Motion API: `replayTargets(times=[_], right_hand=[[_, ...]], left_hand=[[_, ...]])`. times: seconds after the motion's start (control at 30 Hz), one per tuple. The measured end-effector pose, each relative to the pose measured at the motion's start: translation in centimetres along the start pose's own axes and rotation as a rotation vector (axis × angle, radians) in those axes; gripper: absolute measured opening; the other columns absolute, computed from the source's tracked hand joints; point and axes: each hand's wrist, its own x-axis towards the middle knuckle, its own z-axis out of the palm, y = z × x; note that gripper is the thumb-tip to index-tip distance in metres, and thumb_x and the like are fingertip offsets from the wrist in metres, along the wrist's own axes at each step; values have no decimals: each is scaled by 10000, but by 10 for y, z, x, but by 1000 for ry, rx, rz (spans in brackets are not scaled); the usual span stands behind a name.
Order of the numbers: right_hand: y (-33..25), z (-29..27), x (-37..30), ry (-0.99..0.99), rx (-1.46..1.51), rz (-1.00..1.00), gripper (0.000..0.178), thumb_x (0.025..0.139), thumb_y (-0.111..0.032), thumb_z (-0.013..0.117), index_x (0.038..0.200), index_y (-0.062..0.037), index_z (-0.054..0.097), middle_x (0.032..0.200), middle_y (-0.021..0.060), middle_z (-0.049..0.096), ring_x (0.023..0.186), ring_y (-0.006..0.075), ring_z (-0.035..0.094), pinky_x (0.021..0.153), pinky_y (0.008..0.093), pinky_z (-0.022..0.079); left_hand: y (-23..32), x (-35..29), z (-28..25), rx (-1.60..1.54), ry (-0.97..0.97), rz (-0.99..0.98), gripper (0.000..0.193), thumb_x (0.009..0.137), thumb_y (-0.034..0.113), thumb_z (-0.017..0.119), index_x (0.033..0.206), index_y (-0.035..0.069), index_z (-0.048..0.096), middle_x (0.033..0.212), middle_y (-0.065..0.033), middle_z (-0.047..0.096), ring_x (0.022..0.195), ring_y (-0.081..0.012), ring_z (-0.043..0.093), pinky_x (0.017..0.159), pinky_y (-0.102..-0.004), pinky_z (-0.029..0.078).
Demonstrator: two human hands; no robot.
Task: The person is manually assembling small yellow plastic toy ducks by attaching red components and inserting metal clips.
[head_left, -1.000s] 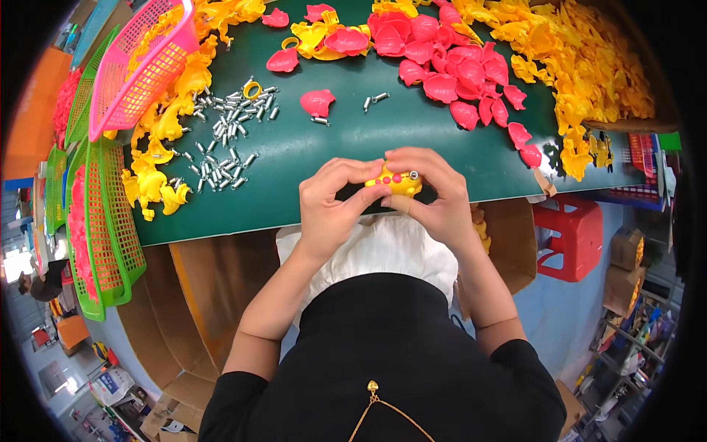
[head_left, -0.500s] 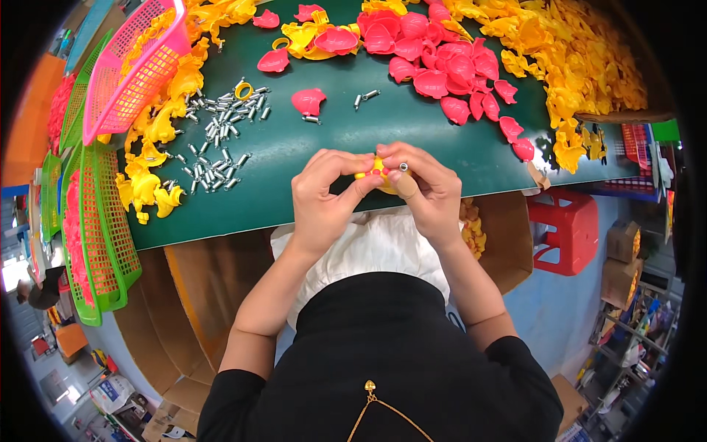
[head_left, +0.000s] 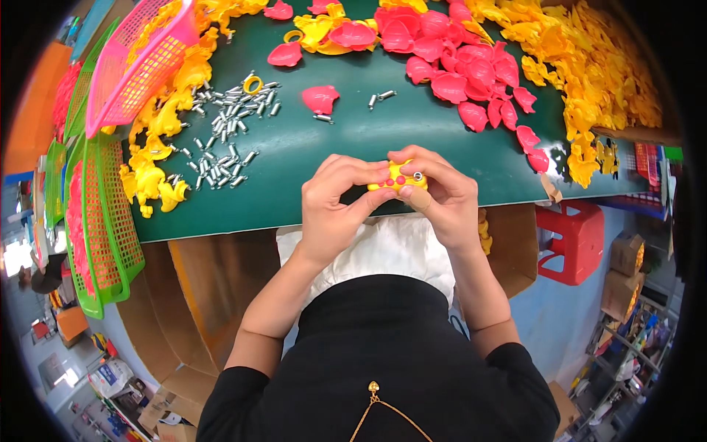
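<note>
Close to the table's near edge, my left hand [head_left: 331, 202] and my right hand [head_left: 447, 200] pinch one small yellow plastic piece with red spots [head_left: 389, 181] between them. Fingertips cover much of it. A small silver metal cylinder [head_left: 418, 177] shows end-on among the right fingers; whether it sits in the yellow piece or only in the fingers, I cannot tell. A tan bandage wraps the right thumb. Beyond the hands lie a pink shell-shaped part [head_left: 320, 100] with a silver piece beside it, and two more small silver pieces [head_left: 381, 98].
Many silver pieces [head_left: 228, 118] and a yellow ring [head_left: 252, 85] lie at left on the green table [head_left: 302, 155]. Pink shells [head_left: 471, 66] and yellow parts [head_left: 596, 66] heap up behind. Baskets [head_left: 96, 221] line the left; a red stool [head_left: 578, 243] stands right.
The yellow piece has been turned and shows more of its red-spotted side between my fingers. Both hands still hold it. The whole view has shifted slightly.
</note>
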Motion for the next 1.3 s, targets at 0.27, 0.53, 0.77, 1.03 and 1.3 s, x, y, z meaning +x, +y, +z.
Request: replayTargets(times=[0.27,0.53,0.77,1.03,1.3], right_hand=[[-28,-20,-18,-41,-372,41,196,815,-23,654,1003,26,633,1077,156,624,1049,235,584,898,344,465],[-127,-71,-66,-228,-1260,119,271,734,-47,706,1000,-6,679,997,125,674,934,336,620,857,387,480],[-69,10,90,-323,-889,-267,214,886,-48,576,1080,-21,661,954,142,663,902,305,621,804,366,483],[32,69,245,-416,-1423,-689,360,813,11,555,1126,-127,669,1070,61,659,1125,266,532,901,353,480],[-18,47,174,-142,-907,-415,224,838,32,523,1006,-71,630,896,66,595,874,249,578,807,368,461]], left_hand=[[8,23,-60,151,-376,34,196,781,72,724,975,44,710,1024,-70,706,1036,-261,613,942,-381,448],[-9,92,-162,1199,76,88,151,824,50,636,964,66,688,916,-122,668,912,-310,606,831,-395,477],[-58,109,-220,1752,112,382,249,785,87,590,1010,121,692,1050,-79,608,1042,-275,533,849,-392,442],[-36,97,-201,1363,205,373,358,716,-18,639,1071,23,658,1014,-111,588,956,-296,545,873,-403,453],[11,17,-123,1078,-60,385,248,702,17,667,949,22,655,968,-110,566,908,-294,533,793,-377,473]])
